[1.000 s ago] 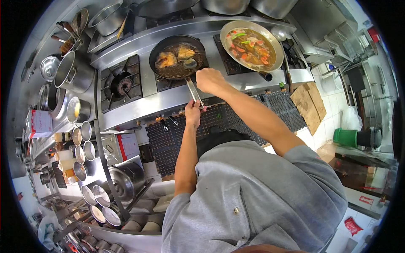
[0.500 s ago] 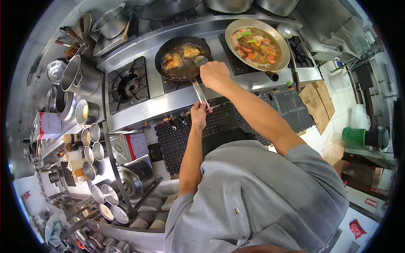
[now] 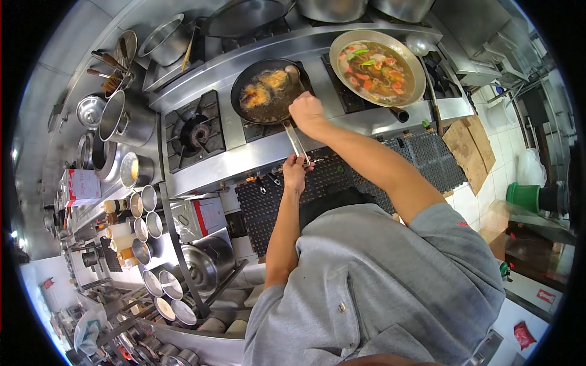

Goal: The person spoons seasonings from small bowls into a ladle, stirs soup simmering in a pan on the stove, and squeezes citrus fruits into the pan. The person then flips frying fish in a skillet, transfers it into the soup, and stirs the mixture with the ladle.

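Observation:
A black frying pan (image 3: pixel 237 105) sits on the stove with bubbling dark oil and golden-brown pieces of food (image 3: pixel 255 96) in it. My left hand (image 3: pixel 296 172) is closed round the end of the pan's long metal handle (image 3: pixel 294 140). Over the pan's right rim, my right hand (image 3: pixel 306 111) is closed in a fist on a ladle. The rounded head of the ladle (image 3: pixel 292 72) shows near the pan's far right side; its handle is mostly hidden by the hand.
A wide pan (image 3: pixel 336 66) of broth with vegetables stands to the right, its handle (image 3: pixel 399 114) pointing towards me. An unused burner (image 3: pixel 195 133) lies to the left. Pots (image 3: pixel 127 119) and several metal containers (image 3: pixel 148 198) line the left side. Large pots stand behind.
The ladle head has moved away from me, from the middle right of the pan to its far right side. My left hand keeps hold of the handle. The whole view has shifted slightly.

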A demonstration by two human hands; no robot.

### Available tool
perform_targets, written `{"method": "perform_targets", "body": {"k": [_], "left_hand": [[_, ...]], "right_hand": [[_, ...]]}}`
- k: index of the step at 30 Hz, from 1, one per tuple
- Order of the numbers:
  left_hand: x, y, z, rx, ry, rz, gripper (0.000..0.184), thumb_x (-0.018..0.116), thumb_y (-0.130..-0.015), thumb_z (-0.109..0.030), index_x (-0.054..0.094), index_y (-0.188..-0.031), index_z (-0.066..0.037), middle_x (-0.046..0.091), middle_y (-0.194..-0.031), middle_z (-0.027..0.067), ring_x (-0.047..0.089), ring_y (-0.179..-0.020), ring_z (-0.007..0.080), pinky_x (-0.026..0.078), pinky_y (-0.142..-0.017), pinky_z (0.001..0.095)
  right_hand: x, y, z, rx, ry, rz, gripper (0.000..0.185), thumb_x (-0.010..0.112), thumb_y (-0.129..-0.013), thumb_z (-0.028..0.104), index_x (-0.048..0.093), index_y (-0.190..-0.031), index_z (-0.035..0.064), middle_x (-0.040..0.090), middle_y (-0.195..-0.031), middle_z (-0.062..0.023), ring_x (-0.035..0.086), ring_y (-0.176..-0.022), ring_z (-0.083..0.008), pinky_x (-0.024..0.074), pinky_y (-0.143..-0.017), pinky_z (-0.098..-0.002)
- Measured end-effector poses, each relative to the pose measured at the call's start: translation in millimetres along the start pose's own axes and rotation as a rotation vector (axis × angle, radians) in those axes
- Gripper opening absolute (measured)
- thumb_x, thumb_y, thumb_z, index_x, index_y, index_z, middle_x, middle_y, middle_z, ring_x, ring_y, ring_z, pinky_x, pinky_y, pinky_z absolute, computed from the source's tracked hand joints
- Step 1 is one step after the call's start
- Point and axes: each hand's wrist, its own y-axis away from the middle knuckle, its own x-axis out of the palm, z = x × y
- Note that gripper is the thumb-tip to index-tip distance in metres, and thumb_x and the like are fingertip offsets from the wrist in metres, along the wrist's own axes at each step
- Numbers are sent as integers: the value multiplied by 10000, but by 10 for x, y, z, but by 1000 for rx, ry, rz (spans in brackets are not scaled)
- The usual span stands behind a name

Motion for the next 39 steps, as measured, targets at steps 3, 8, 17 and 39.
{"method": "perform_targets", "body": {"k": [3, 8, 17, 39], "left_hand": [[-14, -13, -17, 7, 13, 13, 222, 479, -940, -154, 505, -1042, 42, 583, -897, 112, 590, -715, 178, 489, -632, 288], [14, 20, -55, -16, -33, 5, 222, 475, -942, -155, 504, -1045, 40, 580, -912, 117, 589, -725, 187, 489, -640, 293], [17, 47, -71, -21, 14, 12, 211, 482, -940, -161, 509, -1033, 26, 582, -911, 111, 588, -741, 184, 481, -655, 297], [5, 13, -87, -64, -12, 4, 204, 474, -946, -160, 507, -1045, 15, 596, -915, 98, 595, -747, 182, 483, -647, 284]], "right_hand": [[135, -21, -307, -71, -75, -13, 174, 569, -782, 109, 698, -858, 20, 642, -981, -221, 661, -822, -279, 544, -682, -357], [74, -4, -617, 196, -515, 50, 137, 605, -732, 93, 655, -813, -6, 638, -882, -203, 644, -806, -358, 530, -702, -420], [453, -71, -765, 158, -574, -4, 190, 602, -736, 133, 649, -892, 36, 649, -904, -176, 632, -838, -344, 508, -742, -437], [574, 120, -742, 87, -681, -265, 237, 596, -752, 104, 607, -984, 55, 588, -863, -141, 614, -755, -354, 496, -688, -452]]}}
